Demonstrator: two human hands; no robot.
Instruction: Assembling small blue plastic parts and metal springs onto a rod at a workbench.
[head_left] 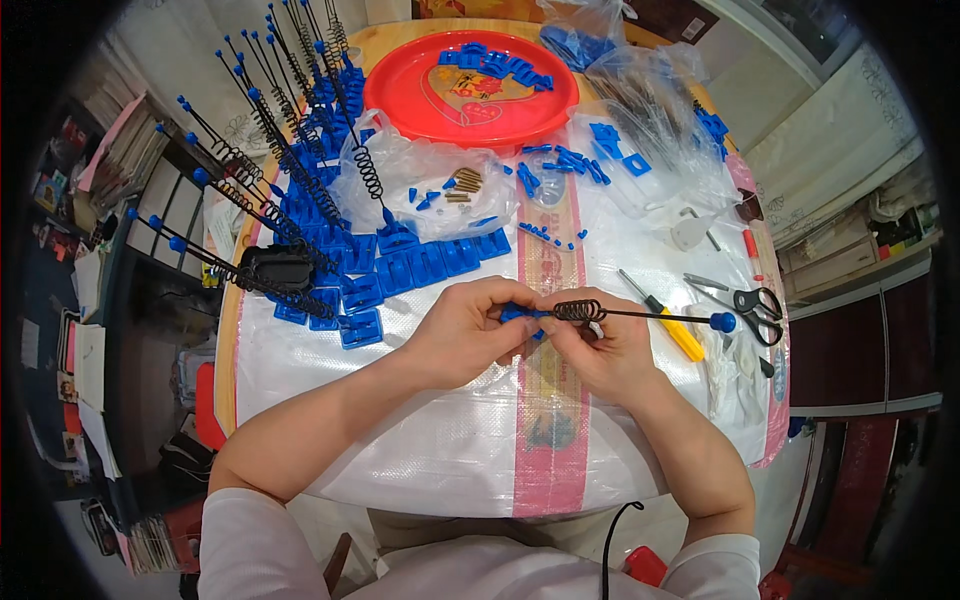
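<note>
Over the middle of the table, both my hands meet at one piece. My left hand point(462, 333) is closed, thumb and fingers pinching a small blue plastic part point(513, 313), mostly covered by the fingers. My right hand point(610, 355) grips the inner end of a black spring rod point(650, 315), where its coil meets the blue part. The rod points right, nearly level, and carries a blue ball tip point(722, 322). Whether the rod sits inside the blue part is hidden by my fingertips.
Similar spring rods on blue bases point(360, 333) crowd the left side, around a black box point(278, 268). A red tray point(385, 105) stands at the back. Brass pins point(466, 181) lie on a plastic bag. At right are a yellow-handled screwdriver point(683, 338), scissors point(757, 305) and white gloves point(735, 370).
</note>
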